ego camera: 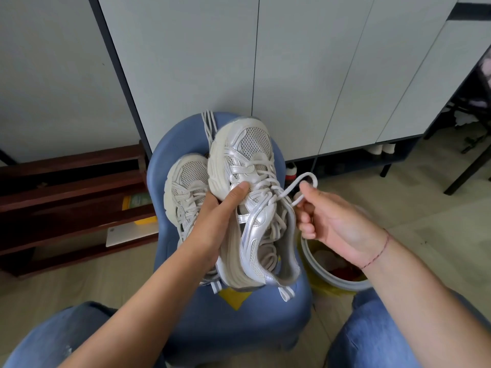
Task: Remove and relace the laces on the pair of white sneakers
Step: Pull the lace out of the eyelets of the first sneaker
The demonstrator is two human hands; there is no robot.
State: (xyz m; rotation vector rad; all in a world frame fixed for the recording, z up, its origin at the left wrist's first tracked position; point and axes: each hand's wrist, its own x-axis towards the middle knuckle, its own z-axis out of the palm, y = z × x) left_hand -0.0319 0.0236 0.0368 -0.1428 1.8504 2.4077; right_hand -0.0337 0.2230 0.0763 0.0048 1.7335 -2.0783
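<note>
Sneaker held above the blue chair: your left grip clasps its light, firm-soled midfoot, your right grip pinches the soft, limp lace loop, probably slack-prone, so take hold close to the eyelet.

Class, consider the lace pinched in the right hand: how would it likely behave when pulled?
Probably floppy: the lace curves in a loose loop above the right hand. Likely light: a pinch holds it. Threaded into the sneaker, it may drag.
</note>
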